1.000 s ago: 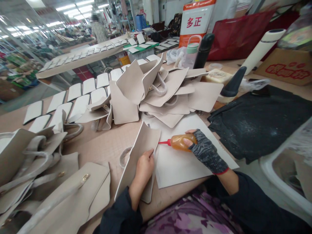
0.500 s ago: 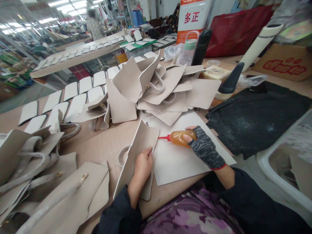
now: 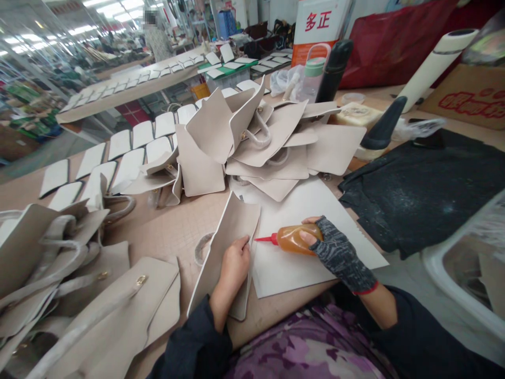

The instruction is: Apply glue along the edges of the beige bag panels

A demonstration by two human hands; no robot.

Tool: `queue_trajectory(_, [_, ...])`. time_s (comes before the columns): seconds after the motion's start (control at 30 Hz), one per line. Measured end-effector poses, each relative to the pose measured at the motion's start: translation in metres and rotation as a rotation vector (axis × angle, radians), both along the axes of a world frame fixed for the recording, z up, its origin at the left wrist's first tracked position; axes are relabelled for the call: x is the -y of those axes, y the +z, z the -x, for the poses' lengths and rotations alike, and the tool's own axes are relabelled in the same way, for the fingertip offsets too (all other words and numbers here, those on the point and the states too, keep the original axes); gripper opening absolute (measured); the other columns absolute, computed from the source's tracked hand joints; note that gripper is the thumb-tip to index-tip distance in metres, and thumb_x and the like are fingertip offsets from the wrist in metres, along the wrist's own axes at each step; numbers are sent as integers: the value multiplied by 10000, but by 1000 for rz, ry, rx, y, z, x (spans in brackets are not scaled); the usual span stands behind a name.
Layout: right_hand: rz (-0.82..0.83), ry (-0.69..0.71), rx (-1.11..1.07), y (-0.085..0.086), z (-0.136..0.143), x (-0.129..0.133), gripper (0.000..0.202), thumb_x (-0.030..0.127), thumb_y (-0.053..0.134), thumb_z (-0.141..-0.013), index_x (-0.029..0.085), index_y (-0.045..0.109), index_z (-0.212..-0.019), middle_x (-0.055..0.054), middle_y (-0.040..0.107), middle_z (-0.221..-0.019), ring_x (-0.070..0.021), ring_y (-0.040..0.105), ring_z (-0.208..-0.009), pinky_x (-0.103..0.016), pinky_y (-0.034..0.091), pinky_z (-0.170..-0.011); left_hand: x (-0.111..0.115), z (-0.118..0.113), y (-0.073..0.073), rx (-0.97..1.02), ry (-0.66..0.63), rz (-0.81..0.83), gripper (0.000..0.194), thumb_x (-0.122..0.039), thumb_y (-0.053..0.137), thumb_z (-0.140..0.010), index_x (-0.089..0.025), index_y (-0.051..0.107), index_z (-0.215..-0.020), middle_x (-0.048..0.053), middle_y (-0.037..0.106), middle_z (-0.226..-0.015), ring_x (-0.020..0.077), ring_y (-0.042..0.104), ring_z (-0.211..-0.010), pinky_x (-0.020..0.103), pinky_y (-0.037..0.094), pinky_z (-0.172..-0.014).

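Observation:
A beige bag piece [image 3: 224,247] with a wrapped handle on its left stands folded near the table's front edge. My left hand [image 3: 234,263] grips its right panel, thumb near the upper edge. In my right hand [image 3: 329,245], which wears a grey fingerless glove, lies an amber squeeze bottle [image 3: 294,239] held sideways. The bottle's red nozzle points left, its tip close to the panel's right edge; whether they touch I cannot tell. Beneath the bottle is a white sheet [image 3: 292,273].
A heap of beige bag pieces [image 3: 272,142] sits behind, and more [image 3: 114,310] lie at the left. White panels [image 3: 130,168] stand in rows. Black cloth [image 3: 426,184], a white bin [image 3: 453,279] and a black bottle [image 3: 335,71] are at the right. A person [image 3: 155,39] stands far back.
The bottle and my right hand have moved slightly down relative to the bag piece, so the nozzle tip sits lower along its right edge. The whole view has shifted a little.

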State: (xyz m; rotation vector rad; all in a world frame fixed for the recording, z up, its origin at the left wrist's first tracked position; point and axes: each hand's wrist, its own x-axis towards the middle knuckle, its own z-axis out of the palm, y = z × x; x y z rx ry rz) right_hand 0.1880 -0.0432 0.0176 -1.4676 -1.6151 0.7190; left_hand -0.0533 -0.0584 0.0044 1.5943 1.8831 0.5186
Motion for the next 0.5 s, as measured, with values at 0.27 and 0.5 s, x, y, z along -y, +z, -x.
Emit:
queue_trajectory(0.27, [72,32,-20,-1,5,23,353,516,518,-833,211,539,-1010,-97,623,-983,-264,606,-943,-438,496,-869,0,0,-1,-13,-14,-3,342,-143,455,-856,-115,643,-1141,116,660,-1169,200,607,-1096,300,443,-985])
queue_trajectory(0.5, [167,81,-36,7,7,41,336,491,531,-819,207,559,-996,-91,631,-959,-254,612,-895,-433,503,-839,1,-1,1,0,-15,3,343,-133,449,-860,-101,637,-1145,117,661,-1168,198,606,-1096,302,440,-990])
